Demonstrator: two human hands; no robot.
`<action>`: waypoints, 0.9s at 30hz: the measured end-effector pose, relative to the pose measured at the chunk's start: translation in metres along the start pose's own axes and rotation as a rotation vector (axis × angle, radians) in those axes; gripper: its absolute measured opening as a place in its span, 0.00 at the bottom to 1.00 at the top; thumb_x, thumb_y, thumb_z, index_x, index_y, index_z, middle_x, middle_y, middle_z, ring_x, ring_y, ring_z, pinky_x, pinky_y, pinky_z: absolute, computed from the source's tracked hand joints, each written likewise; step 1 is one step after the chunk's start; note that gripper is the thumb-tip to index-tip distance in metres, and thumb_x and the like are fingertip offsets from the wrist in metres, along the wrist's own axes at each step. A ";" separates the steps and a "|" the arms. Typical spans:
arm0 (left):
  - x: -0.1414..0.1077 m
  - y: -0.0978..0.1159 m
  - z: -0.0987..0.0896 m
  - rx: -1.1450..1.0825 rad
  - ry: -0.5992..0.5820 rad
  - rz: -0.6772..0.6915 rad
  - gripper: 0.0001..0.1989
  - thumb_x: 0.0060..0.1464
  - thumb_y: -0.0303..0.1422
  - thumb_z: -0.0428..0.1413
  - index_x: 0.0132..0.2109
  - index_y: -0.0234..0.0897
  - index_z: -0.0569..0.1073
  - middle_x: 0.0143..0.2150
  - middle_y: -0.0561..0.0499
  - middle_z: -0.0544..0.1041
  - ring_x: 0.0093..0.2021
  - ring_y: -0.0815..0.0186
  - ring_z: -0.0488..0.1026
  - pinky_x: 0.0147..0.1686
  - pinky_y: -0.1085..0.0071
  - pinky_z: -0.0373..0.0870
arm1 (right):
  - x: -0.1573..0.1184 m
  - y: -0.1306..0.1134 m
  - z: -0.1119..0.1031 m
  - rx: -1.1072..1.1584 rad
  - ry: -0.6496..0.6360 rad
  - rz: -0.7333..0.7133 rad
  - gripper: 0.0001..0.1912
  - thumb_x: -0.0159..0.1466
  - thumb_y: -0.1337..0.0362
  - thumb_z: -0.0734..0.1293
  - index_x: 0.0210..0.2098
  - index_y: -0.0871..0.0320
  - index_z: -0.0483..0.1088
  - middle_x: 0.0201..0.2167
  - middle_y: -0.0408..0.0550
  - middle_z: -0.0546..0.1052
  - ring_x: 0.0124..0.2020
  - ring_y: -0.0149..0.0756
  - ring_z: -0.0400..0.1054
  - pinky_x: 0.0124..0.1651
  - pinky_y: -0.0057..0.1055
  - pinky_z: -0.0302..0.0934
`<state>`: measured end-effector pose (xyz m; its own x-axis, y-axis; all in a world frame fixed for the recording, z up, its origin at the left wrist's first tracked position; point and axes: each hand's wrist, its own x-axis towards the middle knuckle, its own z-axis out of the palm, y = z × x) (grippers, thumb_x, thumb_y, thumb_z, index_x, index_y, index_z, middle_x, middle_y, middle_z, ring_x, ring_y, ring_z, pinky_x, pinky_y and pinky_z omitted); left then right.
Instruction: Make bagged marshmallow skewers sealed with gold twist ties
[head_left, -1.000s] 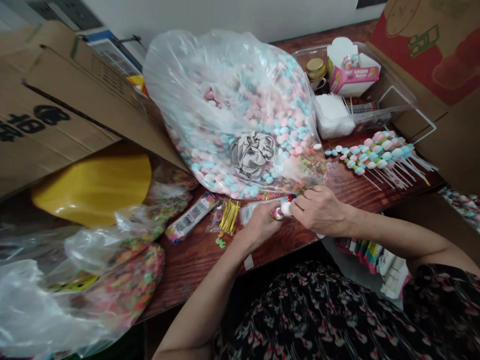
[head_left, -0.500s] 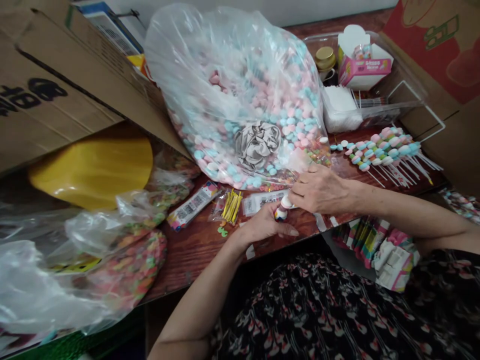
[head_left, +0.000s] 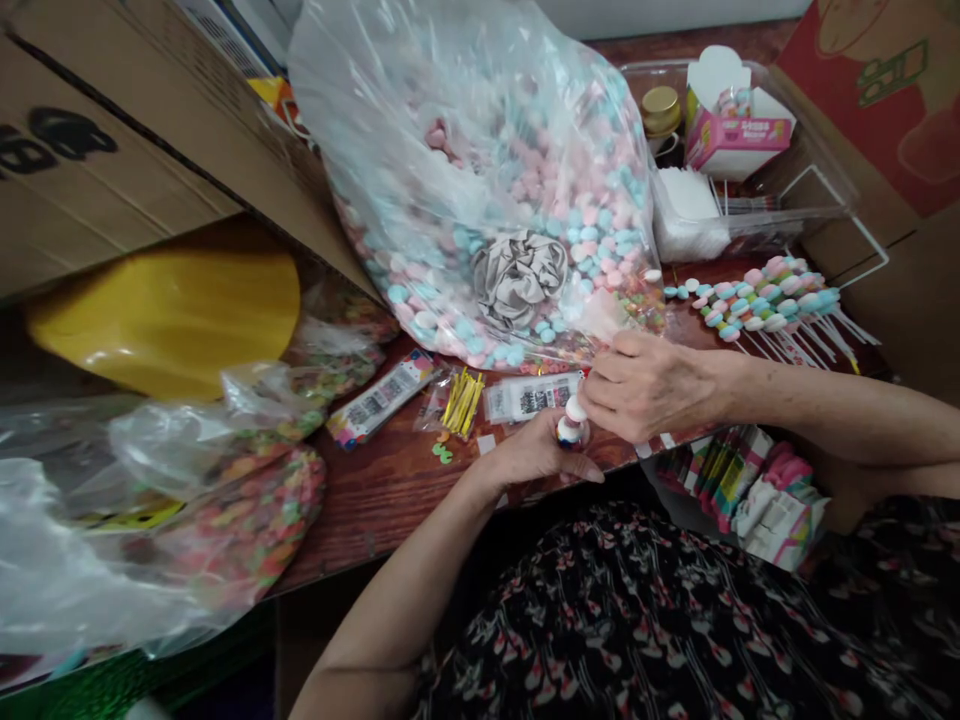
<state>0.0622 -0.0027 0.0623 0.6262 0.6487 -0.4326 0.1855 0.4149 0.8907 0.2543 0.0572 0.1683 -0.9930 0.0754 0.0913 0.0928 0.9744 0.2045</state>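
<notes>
The left hand [head_left: 529,452] lies palm up with its fingers curled, grasping a small white-capped container [head_left: 572,427] just above the near edge of the wooden table [head_left: 375,510]. The right hand [head_left: 649,390] comes in from the right, its fingers and thumb closed around the upper end of the container. The contents of the container are too small to identify.

Directly behind the hands, a large clear plastic bag of pink, blue and white candies [head_left: 480,190] rests against the hands' working area, gathered by a grey fabric tie [head_left: 519,278]. A clear packet of printed labels [head_left: 532,396] lies just beyond the left hand. To its left are a small bag of gold twist ties [head_left: 461,402] and a barcoded packet [head_left: 381,398].

Candy skewers [head_left: 769,300] lie near the table's right edge, with their sticks pointing right. Bags of multicoloured candy [head_left: 247,520] occupy the left end. Between them and the left hand, bare wood shows as the main open room for movement. The near edge passes below both wrists, above the person's floral garment [head_left: 600,620].
</notes>
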 end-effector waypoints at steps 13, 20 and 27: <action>-0.010 -0.013 -0.017 0.036 0.095 0.039 0.18 0.35 0.34 0.70 0.31 0.34 0.70 0.24 0.60 0.68 0.25 0.73 0.63 0.28 0.76 0.60 | -0.020 0.004 0.027 0.046 -0.001 0.209 0.15 0.71 0.66 0.56 0.36 0.55 0.72 0.29 0.43 0.73 0.31 0.32 0.58 0.34 0.35 0.43; -0.006 -0.032 -0.008 0.212 0.302 -0.053 0.18 0.38 0.37 0.67 0.27 0.37 0.65 0.21 0.60 0.66 0.22 0.71 0.62 0.24 0.75 0.59 | -0.030 -0.019 0.061 -0.140 0.367 0.303 0.10 0.68 0.67 0.60 0.37 0.55 0.74 0.26 0.41 0.73 0.29 0.30 0.56 0.32 0.34 0.42; -0.008 -0.035 -0.010 1.006 0.628 -0.065 0.08 0.51 0.37 0.60 0.33 0.38 0.72 0.29 0.51 0.75 0.30 0.65 0.69 0.29 0.71 0.55 | -0.030 -0.015 0.062 -0.141 0.373 0.348 0.12 0.68 0.68 0.61 0.30 0.58 0.72 0.22 0.41 0.71 0.29 0.31 0.54 0.34 0.33 0.41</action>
<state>0.0436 -0.0157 0.0331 0.1647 0.9605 -0.2244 0.8905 -0.0469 0.4526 0.2779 0.0531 0.1017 -0.8104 0.2842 0.5124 0.4471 0.8651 0.2273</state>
